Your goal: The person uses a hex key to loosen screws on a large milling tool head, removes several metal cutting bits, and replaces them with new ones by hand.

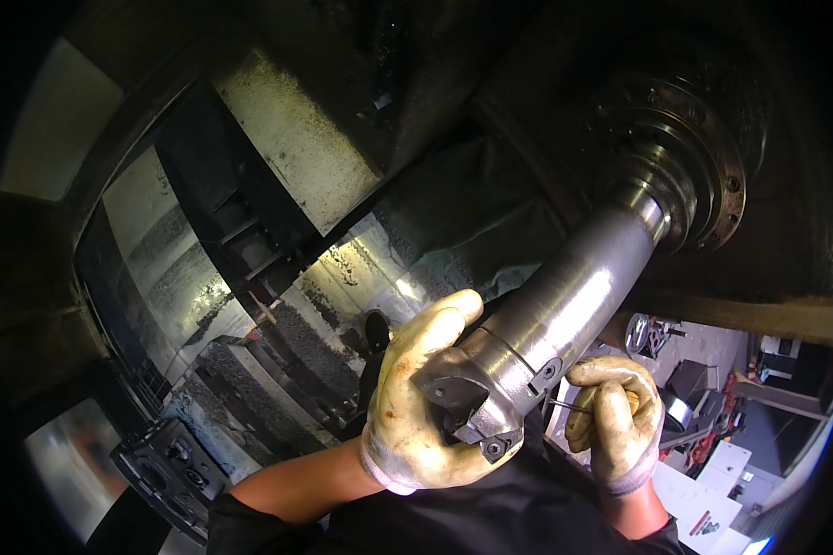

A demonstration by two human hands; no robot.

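Observation:
A thick steel tool bar [574, 287] slants down from the machine spindle [652, 185] at the upper right. At its near end is an indexable cutter head [500, 370] with pockets and small screwed-on inserts, one insert [495, 449] at the lower tip. My left hand [416, 407], in a stained whitish glove, is wrapped round that end from the left. My right hand [617, 416], gloved too, is closed on a small screwdriver [572, 405]. Its thin shaft points left at the side of the head, near a screwed part [550, 369]; whether it touches is unclear. The fingers mostly hide its handle.
A bolted flange ring [727, 176] surrounds the spindle. Metal covers [296, 139] and wet, chip-strewn surfaces [342, 268] lie to the left. A dark case-like object [171, 472] stands at the lower left. Beyond a ledge at the right are white sheets [694, 504] and assorted workshop items.

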